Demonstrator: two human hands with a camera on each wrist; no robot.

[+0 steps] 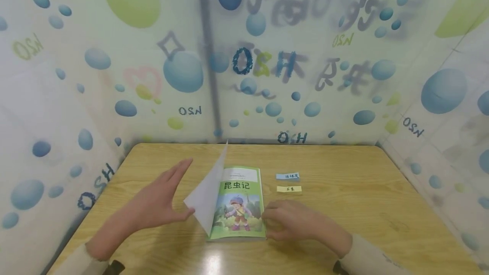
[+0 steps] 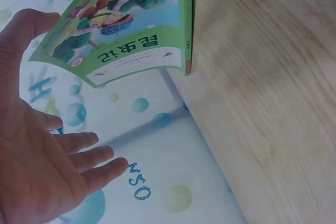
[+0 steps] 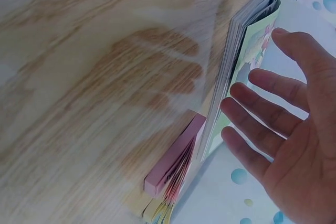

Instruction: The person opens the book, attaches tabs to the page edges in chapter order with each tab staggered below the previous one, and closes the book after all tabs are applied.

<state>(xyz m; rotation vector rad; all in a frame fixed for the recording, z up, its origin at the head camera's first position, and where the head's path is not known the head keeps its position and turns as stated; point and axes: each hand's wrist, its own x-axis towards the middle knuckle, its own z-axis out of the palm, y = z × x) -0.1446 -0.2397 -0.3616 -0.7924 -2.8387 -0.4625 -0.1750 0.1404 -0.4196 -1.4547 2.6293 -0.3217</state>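
A green-covered book (image 1: pixel 240 211) lies on the table with its front cover (image 1: pixel 208 194) raised and leaning left, showing an illustrated page beneath. My left hand (image 1: pixel 162 200) is spread to the left of it, thumb tip right at the cover's outer edge and the other fingers straight and free. The left wrist view shows the cover's printed outer face (image 2: pixel 123 22) bowed. Beside the book's right edge is my right hand (image 1: pixel 292 220), its fingertips close to the pages; in the right wrist view its fingers (image 3: pixel 262 108) are loosely extended and hold nothing.
A blue strip (image 1: pixel 288 176) and a yellow strip (image 1: pixel 289 189), both with handwriting, lie right of the book on the wooden table (image 1: pixel 363 207). The right wrist view shows a thick pink-sided pad (image 3: pixel 173 156) there. Bubble-patterned curtains (image 1: pixel 252 96) enclose the table.
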